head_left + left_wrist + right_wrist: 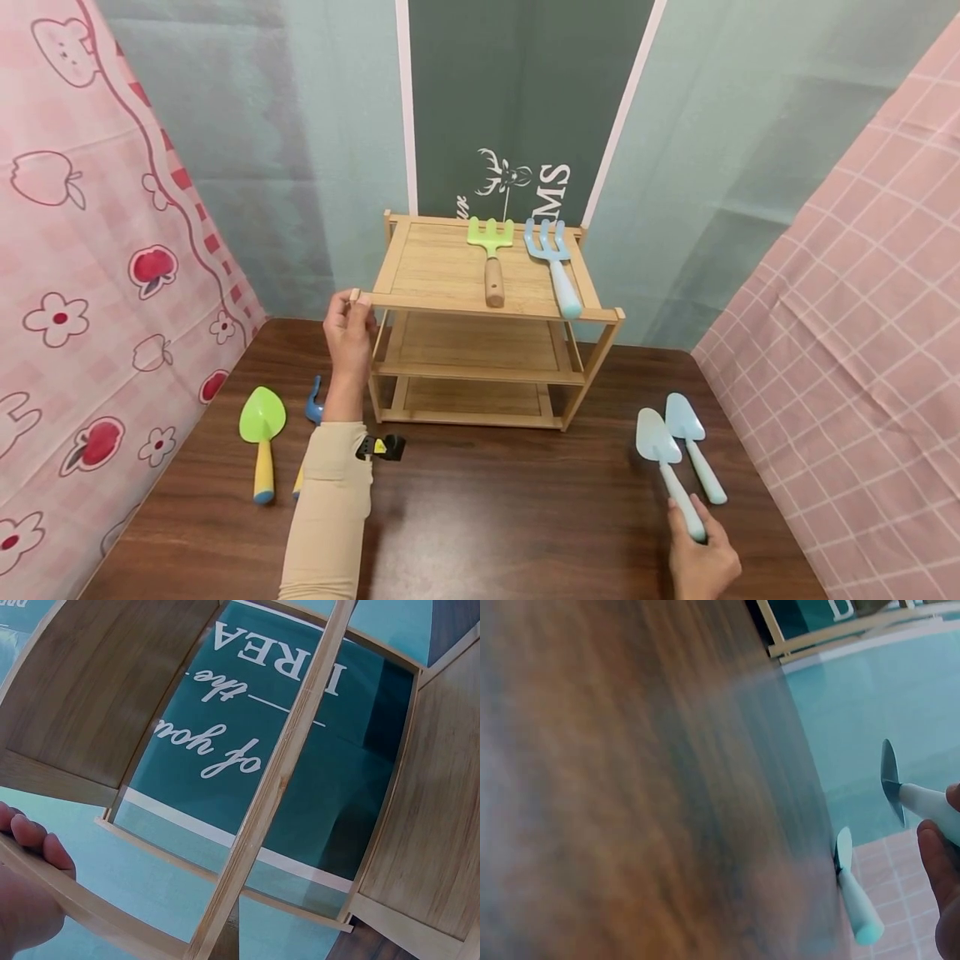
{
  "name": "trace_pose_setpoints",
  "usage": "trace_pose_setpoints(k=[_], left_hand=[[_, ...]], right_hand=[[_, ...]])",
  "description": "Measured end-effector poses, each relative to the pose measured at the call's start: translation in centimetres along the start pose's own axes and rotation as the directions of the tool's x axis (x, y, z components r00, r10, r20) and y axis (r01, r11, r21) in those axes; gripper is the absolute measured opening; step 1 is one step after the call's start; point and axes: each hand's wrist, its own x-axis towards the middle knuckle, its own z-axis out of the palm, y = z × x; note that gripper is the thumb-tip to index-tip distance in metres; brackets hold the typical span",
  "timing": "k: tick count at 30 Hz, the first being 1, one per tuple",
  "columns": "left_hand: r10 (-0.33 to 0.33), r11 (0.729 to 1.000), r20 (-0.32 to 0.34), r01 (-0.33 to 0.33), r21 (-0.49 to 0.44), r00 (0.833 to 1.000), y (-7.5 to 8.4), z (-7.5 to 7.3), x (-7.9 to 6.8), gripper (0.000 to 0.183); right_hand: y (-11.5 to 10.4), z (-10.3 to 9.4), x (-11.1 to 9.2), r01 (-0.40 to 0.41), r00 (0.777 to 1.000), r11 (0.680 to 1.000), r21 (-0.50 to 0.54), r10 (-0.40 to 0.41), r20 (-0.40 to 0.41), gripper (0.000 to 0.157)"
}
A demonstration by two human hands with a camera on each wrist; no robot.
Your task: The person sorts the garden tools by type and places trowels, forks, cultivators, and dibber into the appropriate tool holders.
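Note:
My left hand (350, 329) grips the front left corner of a three-tier wooden shelf (480, 372); in the left wrist view its fingers (56, 853) curl over the shelf's rail. At the right of the table, my right hand (701, 554) holds a pale blue hand trowel (658, 437) by its handle, blade pointing away from me. A second light blue trowel (684, 421) lies beside it on the table. On the top tier rest a green hand rake (492, 242) with a wooden handle and a blue hand fork (557, 271).
A green trowel (262, 417) with a yellow handle lies on the left of the brown table (510, 508). Next to it, a blue-headed tool (314, 408) is partly hidden by my left forearm. Patterned curtains (847, 275) stand on both sides, with a cloth backdrop behind the shelf.

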Motion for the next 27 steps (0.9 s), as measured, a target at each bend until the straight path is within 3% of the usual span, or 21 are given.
trace_pose_setpoints(k=[6,12,19,27], left_hand=[[0.000,1.000,-0.008,0.000,0.006,1.000,0.0,0.0,0.1,0.009],[-0.001,1.000,-0.010,0.002,0.014,1.000,0.0,0.0,0.2,0.011],[-0.012,1.000,-0.015,0.012,0.013,1.000,-0.1,0.1,0.1,0.011],[-0.014,1.000,-0.014,0.014,0.016,1.000,0.0,0.1,0.0,0.014]], right_hand=[[-0.8,-0.2,-0.9,0.059,0.998,0.994,0.088,-0.057,-0.026,0.029],[-0.6,0.1,-1.1,0.178,0.983,0.947,0.268,-0.161,-0.086,0.027],[-4.2,-0.9,-1.3,0.263,0.965,0.949,0.173,-0.260,-0.042,0.026],[-8.6,-1.6,-2.1,0.267,0.963,0.942,0.205,-0.270,-0.010,0.026]])
